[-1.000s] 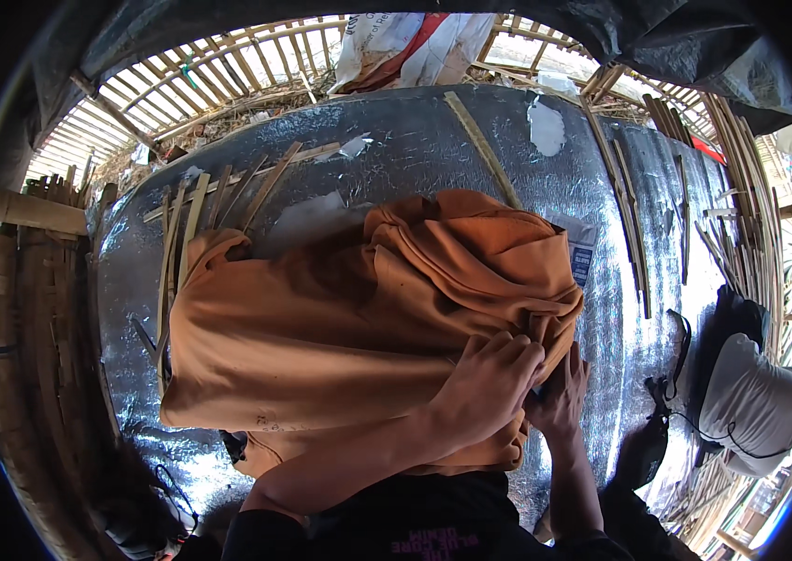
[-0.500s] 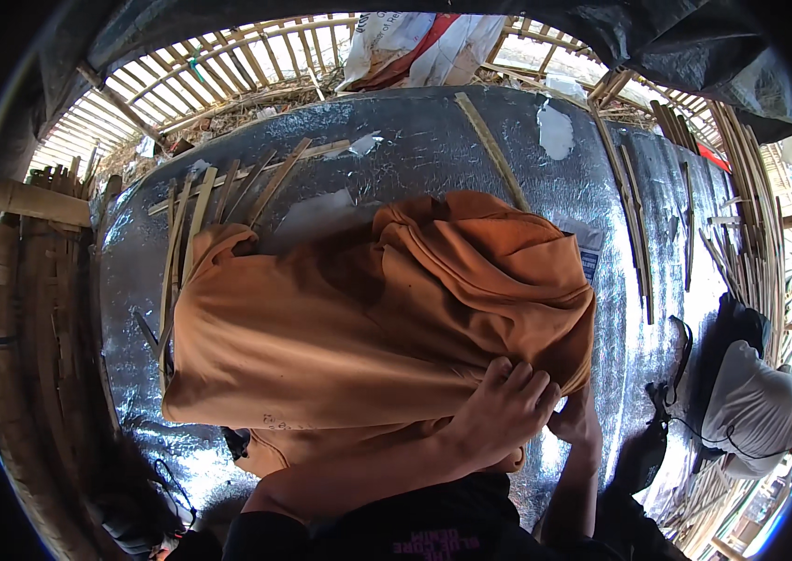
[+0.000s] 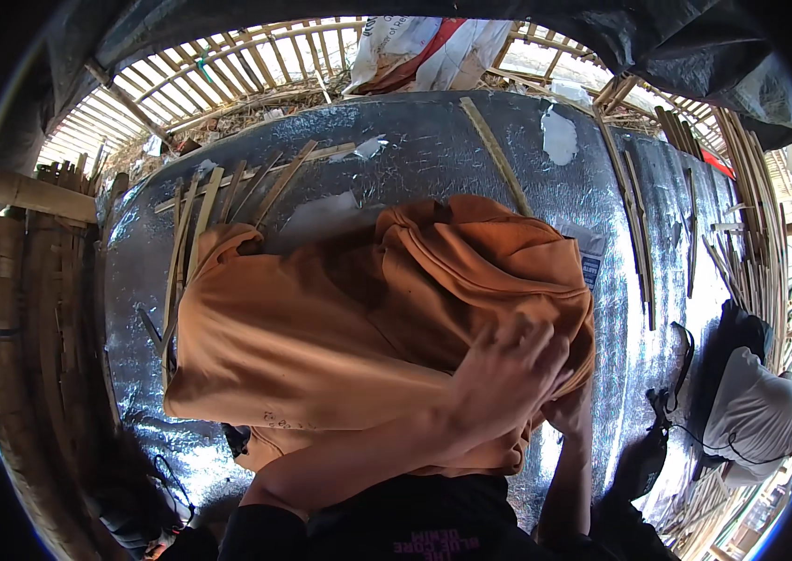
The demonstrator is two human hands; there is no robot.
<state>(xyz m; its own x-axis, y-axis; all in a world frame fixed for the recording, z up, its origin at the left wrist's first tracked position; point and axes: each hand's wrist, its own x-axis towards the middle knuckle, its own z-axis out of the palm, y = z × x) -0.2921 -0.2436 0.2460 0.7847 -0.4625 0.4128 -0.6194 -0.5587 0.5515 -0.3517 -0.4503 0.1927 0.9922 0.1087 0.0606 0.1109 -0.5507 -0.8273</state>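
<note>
Left hand (image 3: pixel 511 363) curls over the orange cloth (image 3: pixel 321 341); right hand (image 3: pixel 568 408), just beside at its right edge, is partly hidden. Whether the 2 grip it, I cannot tell. The cloth covers silver sheeting (image 3: pixel 415 131).

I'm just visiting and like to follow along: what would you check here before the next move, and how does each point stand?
1. Orange-brown garment on the silver sheet: ok.
2. Garment spread flat: not ok; folds bunch up toward its far right part.
3. Left hand gripping fabric: cannot tell; it is curled over the garment, contact unclear.
4. Right hand fully visible: not ok; the left hand partly covers it.
5. Pale cloth item at the right apart from the garment: ok.
</note>
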